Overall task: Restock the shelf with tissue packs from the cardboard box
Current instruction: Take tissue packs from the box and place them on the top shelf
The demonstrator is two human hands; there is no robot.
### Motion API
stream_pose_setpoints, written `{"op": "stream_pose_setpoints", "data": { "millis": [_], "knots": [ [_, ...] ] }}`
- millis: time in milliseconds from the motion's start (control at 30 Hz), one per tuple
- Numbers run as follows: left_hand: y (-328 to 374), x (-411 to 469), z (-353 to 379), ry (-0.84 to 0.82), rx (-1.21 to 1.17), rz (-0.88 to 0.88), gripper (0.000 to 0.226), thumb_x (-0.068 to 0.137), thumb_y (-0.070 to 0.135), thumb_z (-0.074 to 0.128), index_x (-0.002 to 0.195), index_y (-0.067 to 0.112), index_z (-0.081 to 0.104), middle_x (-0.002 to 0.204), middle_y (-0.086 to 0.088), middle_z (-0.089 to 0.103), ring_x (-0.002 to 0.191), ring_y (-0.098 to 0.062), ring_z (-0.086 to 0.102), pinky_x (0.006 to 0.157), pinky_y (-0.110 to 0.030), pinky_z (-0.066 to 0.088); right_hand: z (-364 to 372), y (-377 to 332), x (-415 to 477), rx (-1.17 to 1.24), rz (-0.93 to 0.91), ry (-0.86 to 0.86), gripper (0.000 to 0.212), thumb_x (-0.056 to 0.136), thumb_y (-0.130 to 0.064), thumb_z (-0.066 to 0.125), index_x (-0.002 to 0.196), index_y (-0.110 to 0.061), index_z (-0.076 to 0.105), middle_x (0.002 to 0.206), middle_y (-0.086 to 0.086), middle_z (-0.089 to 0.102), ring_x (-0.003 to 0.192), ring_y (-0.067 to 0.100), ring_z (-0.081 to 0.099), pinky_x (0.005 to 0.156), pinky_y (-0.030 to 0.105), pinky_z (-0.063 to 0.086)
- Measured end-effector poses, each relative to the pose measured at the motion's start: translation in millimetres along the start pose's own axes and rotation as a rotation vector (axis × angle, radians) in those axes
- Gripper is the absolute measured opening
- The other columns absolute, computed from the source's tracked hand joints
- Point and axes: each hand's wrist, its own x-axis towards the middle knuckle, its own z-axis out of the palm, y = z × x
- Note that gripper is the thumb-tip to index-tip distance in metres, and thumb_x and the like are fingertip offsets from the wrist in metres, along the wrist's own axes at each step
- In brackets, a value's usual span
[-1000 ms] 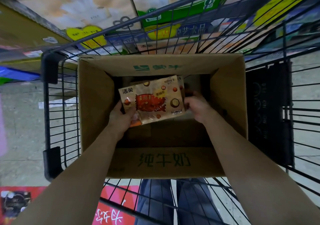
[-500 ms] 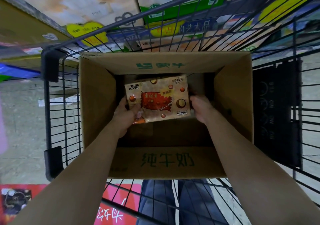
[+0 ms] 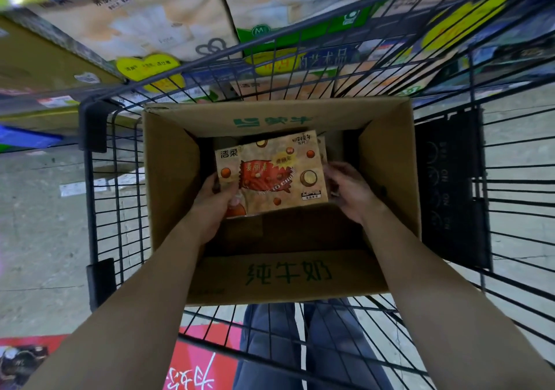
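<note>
- Currently: shelf (image 3: 168,29) stacked with big tissue cartons runs across the top of the head view, well beyond the fingers and past the cart's far wall.
- Wire cart (image 3: 99,179) holds the cardboard box (image 3: 387,179); box flaps are open, both forearms reach down into it.
- Tissue pack (image 3: 270,173) is inside the box, printed face up, held between the two hands; compared with a second ago it sits higher and nearer the far wall, and reads larger, so it is coming up off the stock below.
- At least one more pack edge (image 3: 322,149) shows just behind the lifted one, beyond the right fingertips; the rest of the box floor nearer the wrists looks dark and mostly bare, so my guess is the box is nearly empty.
- Left hand (image 3: 216,203): fingers clamped on the pack's near-left corner, thumb on the printed face, other fingers hidden under it.
- Right hand (image 3: 348,191): fingers curled, tips touching the pack's right edge. Earlier it was pressed flat against that edge; now it looks looser, more steadying than carrying. Can't tell whether it really grips.
- What it means: pick is basically done, load is mainly on the left hand. Next step, as I judge it, is clearing the box's far flap and going up and forward to the shelf.
- Risk: one-corner grip on a soft pack may let it sag or twist on the way out.
</note>
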Motion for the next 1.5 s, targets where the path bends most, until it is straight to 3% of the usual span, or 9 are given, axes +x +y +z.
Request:
{"op": "stream_pose_setpoints", "data": {
  "millis": [67, 167, 267, 467, 600, 767, 967, 1200, 1500],
  "knots": [
    [-4, -4, 2, -0.007, -0.016, -0.010, 0.071, 0.091, 0.040, 0.075, 0.153, 0.038, 0.041, 0.141, -0.002, 0.063, 0.116, -0.024, 0.068, 0.107, -0.053, 0.050, -2, -3, -7, 0.008, 0.020, 0.007, 0.069, 0.075, -0.043, 0.079, 0.137, -0.024, 0.054, 0.126, 0.006, 0.071, 0.115, 0.027, 0.068, 0.089, 0.048, 0.058],
    [-4, -10, 3, -0.021, -0.035, -0.003, 0.070, 0.094, 0.036, 0.073, 0.155, 0.037, 0.040, 0.141, -0.002, 0.062, 0.116, -0.023, 0.068, 0.107, -0.052, 0.050, -7, -8, -14, -0.021, 0.041, -0.005, 0.055, 0.072, -0.040, 0.079, 0.122, -0.030, 0.059, 0.124, 0.005, 0.072, 0.117, 0.026, 0.066, 0.102, 0.052, 0.051],
    [4, -16, -1, -0.034, -0.028, 0.022, 0.072, 0.095, 0.030, 0.074, 0.157, 0.034, 0.038, 0.140, -0.002, 0.063, 0.115, -0.023, 0.069, 0.104, -0.050, 0.052, -13, -12, -19, -0.091, 0.039, -0.014, 0.043, 0.082, -0.035, 0.079, 0.121, -0.021, 0.067, 0.117, 0.003, 0.076, 0.118, 0.024, 0.066, 0.108, 0.053, 0.047],
    [30, -43, -13, -0.147, 0.054, 0.096, 0.080, 0.092, 0.015, 0.075, 0.157, 0.037, 0.034, 0.129, 0.001, 0.066, 0.114, -0.023, 0.067, 0.099, -0.048, 0.055, -14, -20, -33, -0.293, -0.029, 0.080, 0.069, 0.088, -0.033, 0.077, 0.146, -0.010, 0.046, 0.121, 0.012, 0.071, 0.109, 0.028, 0.070, 0.091, 0.048, 0.059],
    [39, -55, -23, -0.161, 0.104, 0.136, 0.081, 0.088, 0.022, 0.079, 0.154, 0.044, 0.038, 0.137, 0.000, 0.065, 0.118, -0.025, 0.067, 0.096, -0.051, 0.057, -9, -29, -48, -0.365, -0.123, 0.071, 0.074, 0.091, -0.025, 0.074, 0.155, -0.019, 0.038, 0.136, 0.007, 0.063, 0.123, 0.023, 0.063, 0.103, 0.047, 0.053],
    [51, -84, -37, -0.098, 0.025, 0.197, 0.071, 0.094, 0.012, 0.072, 0.151, 0.042, 0.043, 0.126, 0.003, 0.066, 0.109, -0.021, 0.066, 0.077, -0.038, 0.056, -10, -55, -92, -0.386, -0.252, 0.090, 0.056, 0.091, -0.014, 0.073, 0.143, -0.025, 0.054, 0.119, -0.002, 0.069, 0.108, 0.018, 0.069, 0.085, 0.035, 0.060],
    [70, -128, -73, -0.145, -0.080, 0.231, 0.059, 0.096, 0.012, 0.070, 0.144, 0.041, 0.055, 0.133, -0.008, 0.069, 0.119, -0.034, 0.068, 0.095, -0.056, 0.057, -24, -95, -147, -0.353, -0.357, 0.071, 0.053, 0.092, -0.018, 0.073, 0.142, -0.025, 0.057, 0.121, -0.002, 0.072, 0.107, 0.016, 0.071, 0.083, 0.035, 0.062],
    [97, -203, -94, -0.179, -0.119, 0.427, 0.052, 0.101, 0.004, 0.060, 0.143, 0.034, 0.058, 0.130, -0.010, 0.072, 0.114, -0.032, 0.071, 0.092, -0.050, 0.057, -31, -138, -212, -0.365, -0.484, 0.013, 0.042, 0.088, -0.007, 0.076, 0.128, -0.016, 0.067, 0.117, 0.007, 0.075, 0.104, 0.025, 0.074, 0.087, 0.047, 0.062],
    [123, -286, -151, -0.130, -0.329, 0.584, 0.049, 0.099, 0.000, 0.060, 0.136, 0.034, 0.062, 0.125, -0.008, 0.074, 0.110, -0.031, 0.073, 0.085, -0.051, 0.062, 11, -194, -295, -0.268, -0.665, -0.109, 0.038, 0.095, 0.004, 0.063, 0.129, -0.013, 0.064, 0.119, 0.015, 0.073, 0.102, 0.031, 0.074, 0.071, 0.037, 0.062]
  ]
}}
